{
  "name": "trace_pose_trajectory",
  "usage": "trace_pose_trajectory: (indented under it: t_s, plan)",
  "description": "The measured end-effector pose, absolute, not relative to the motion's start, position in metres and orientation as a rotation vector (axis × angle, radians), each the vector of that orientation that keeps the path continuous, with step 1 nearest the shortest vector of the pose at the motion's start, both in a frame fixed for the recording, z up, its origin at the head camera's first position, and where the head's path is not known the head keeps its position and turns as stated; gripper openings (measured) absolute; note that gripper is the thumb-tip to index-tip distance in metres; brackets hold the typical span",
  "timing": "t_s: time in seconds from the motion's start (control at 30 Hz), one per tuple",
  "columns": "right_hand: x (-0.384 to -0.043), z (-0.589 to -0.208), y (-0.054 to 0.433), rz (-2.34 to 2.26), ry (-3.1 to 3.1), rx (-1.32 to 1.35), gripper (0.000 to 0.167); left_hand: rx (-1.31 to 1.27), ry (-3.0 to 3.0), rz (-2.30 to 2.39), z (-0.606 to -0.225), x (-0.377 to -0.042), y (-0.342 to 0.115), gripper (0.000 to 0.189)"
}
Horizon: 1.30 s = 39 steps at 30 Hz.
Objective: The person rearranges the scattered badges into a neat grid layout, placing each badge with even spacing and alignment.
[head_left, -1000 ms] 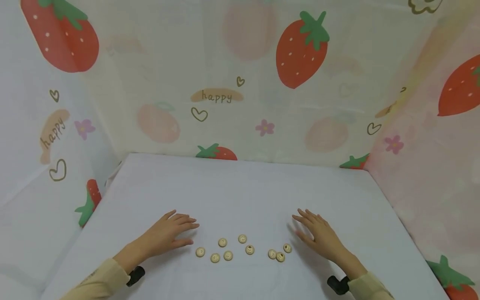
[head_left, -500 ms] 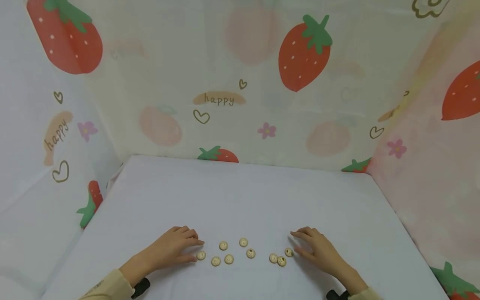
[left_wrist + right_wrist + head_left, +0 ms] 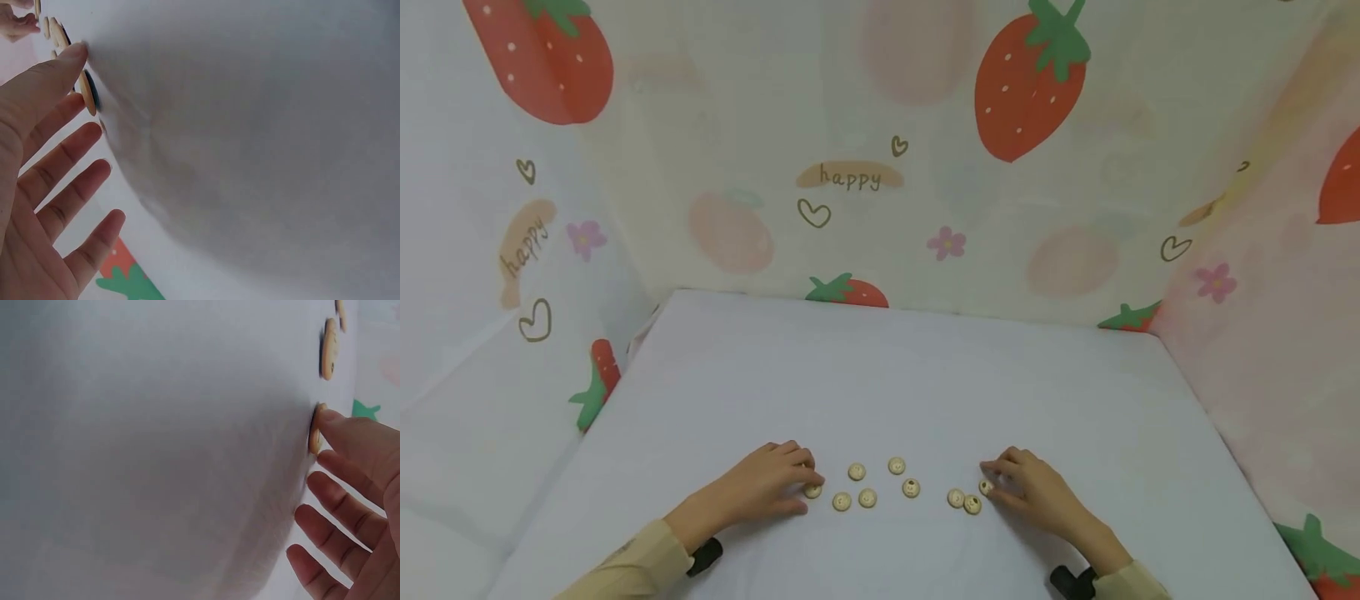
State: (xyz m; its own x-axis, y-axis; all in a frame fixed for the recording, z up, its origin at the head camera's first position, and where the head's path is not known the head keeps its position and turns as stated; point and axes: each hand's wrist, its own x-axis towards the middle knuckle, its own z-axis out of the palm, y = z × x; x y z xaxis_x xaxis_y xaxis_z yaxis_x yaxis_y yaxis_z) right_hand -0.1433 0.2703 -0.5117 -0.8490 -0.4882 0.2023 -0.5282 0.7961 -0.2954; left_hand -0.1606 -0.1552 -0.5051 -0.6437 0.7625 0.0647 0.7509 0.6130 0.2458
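Observation:
Several small round tan discs [image 3: 868, 497], wooden-looking with dark marks on their faces, lie in a loose row on the white table. My left hand [image 3: 760, 486] is at the leftmost disc [image 3: 89, 92]. Its index fingertip is against the disc, the thumb lies just off the near edge, and the other fingers are spread. At the other end, my right hand [image 3: 1040, 490] has thumb and index finger at opposite edges of the rightmost disc [image 3: 316, 430], pinching it on the table. The fingers partly hide both end discs in the head view.
Two discs [image 3: 964, 501] touch each other just left of my right hand. The white table [image 3: 895, 375] ends at a back wall cloth [image 3: 745, 125] printed with strawberries, with more printed cloth along both sides.
Both hands have lowered toward the table. The left has come to the leftmost disc and the right has closed thumb and index finger on the rightmost one. The discs stay in the same arrangement.

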Motion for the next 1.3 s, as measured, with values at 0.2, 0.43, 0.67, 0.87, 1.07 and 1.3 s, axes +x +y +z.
trace_pose_trajectory:
  t_s: [0.2, 0.43, 0.67, 0.87, 1.07, 1.3]
  plan:
    - [-0.142, -0.514, 0.271, 0.542, -2.872, 0.850, 0.028, 1.307, 2.778, 0.396, -0.507, -0.158, -0.153, 0.035]
    - [-0.141, -0.515, 0.271, 0.558, -2.842, 0.854, 0.026, 1.335, 2.821, 0.415, -0.507, -0.159, -0.151, 0.030]
    - [-0.141, -0.516, 0.270, 0.584, -2.880, 0.846, 0.020, 1.355, 2.835, 0.413, -0.510, -0.162, -0.151, 0.018]
    - [-0.141, -0.514, 0.269, 0.538, -2.908, 0.817, 0.018, 1.345, 2.828, 0.425, -0.511, -0.163, -0.150, 0.016]
    - [-0.143, -0.514, 0.267, 0.491, -2.910, 0.834, 0.015, 1.320, 2.850, 0.387, -0.513, -0.163, -0.151, 0.015]
    - [-0.143, -0.509, 0.267, 0.447, -2.907, 0.825, 0.015, 1.310, 2.882, 0.388, -0.511, -0.172, -0.150, 0.014]
